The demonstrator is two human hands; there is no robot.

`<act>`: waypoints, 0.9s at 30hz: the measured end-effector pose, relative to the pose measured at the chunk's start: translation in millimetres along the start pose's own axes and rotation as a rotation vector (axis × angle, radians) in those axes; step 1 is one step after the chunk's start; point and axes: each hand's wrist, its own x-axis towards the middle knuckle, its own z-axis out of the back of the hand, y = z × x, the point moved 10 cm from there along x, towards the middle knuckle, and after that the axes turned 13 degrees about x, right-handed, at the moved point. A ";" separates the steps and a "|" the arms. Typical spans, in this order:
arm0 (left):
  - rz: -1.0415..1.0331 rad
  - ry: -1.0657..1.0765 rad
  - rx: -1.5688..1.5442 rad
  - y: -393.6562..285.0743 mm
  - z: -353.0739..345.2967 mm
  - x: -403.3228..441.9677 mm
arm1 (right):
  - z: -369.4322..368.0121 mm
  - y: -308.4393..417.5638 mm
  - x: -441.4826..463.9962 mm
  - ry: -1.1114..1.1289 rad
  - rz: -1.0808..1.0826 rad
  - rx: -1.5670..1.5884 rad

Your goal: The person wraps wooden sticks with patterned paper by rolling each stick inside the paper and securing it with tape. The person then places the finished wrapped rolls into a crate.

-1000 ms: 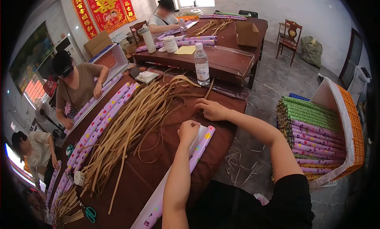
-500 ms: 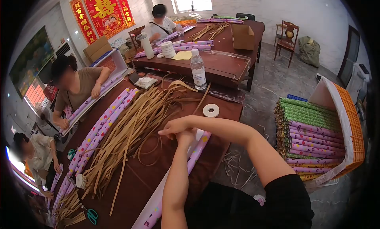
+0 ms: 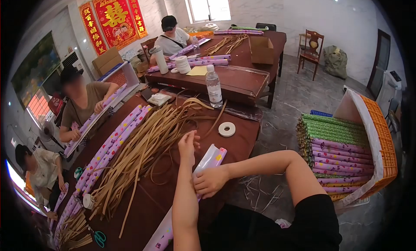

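A partly unrolled sheet of purple patterned wrapping paper [image 3: 161, 239] with a pale underside runs up the table, its far end [image 3: 222, 153] showing a rolled edge. My right hand [image 3: 211, 181] lies across this paper with its fingers curled onto it, close beside my left forearm. Above the table, past the paper's far end, my left hand [image 3: 189, 143] is raised, fingers loosely bent and apart, with nothing seen in it. A roll of white tape [image 3: 226, 129] lies flat to the right of it. To its left spreads a heap of long tan strips [image 3: 134, 155].
Several purple rolls [image 3: 113, 142] lie left of the strips, with teal-handled scissors [image 3: 100, 239] nearer me. A water bottle [image 3: 213, 87] stands ahead. At right, an orange crate [image 3: 381, 134] holds green and purple rolls. Three other people sit along the left and far side.
My right hand has moved back from beside my left hand and down onto the paper. My left hand has shifted left and up, away from the paper's end.
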 end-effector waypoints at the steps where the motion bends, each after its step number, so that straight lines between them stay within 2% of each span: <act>1: 0.000 0.005 0.004 -0.2 -1.2 -0.3 | -4.3 0.5 -4.2 -0.003 -0.003 -0.005; 4: -0.076 0.046 0.177 -14.0 -5.3 -0.8 | -2.2 -10.2 -4.2 -0.061 -0.112 0.008; 6: -0.253 0.059 0.028 -56.6 -10.8 -13.5 | -14.8 -17.1 -4.8 -0.010 -0.157 0.034; 7: -0.163 0.062 -0.280 -66.4 -12.7 -22.9 | -19.5 -19.7 -7.5 -0.015 -0.154 0.027; 9: -0.136 0.175 -0.329 -118.8 -36.9 -62.3 | -39.1 -28.7 -13.6 0.069 -0.166 0.021; 10: -0.161 0.297 -0.172 -141.1 -54.1 -86.6 | -38.2 -26.5 -12.8 0.065 -0.162 0.025; 12: -0.240 0.485 0.497 -158.4 -75.7 -144.9 | -21.9 -20.8 -7.9 -0.017 -0.159 -0.013; 14: -0.576 0.464 1.175 -148.7 -70.5 -206.5 | -17.7 -25.9 -6.4 0.033 -0.133 0.026; 16: -0.289 0.306 1.672 -105.5 -26.6 -244.2 | -19.7 -29.1 -7.5 0.074 -0.107 0.059; 18: -0.230 0.043 1.835 -78.6 27.7 -266.7 | -22.5 -34.0 -12.9 0.054 -0.136 0.029; 19: -0.215 0.043 1.844 -64.6 48.8 -281.7 | -24.8 -35.9 -13.0 0.069 -0.151 0.025; 21: -0.151 -0.190 1.759 -67.5 97.0 -304.6 | -22.5 -36.5 -10.6 0.063 -0.131 0.027; 27: -0.154 -0.210 1.770 -36.7 137.0 -327.0 | -21.4 -30.8 -8.1 0.075 -0.082 0.038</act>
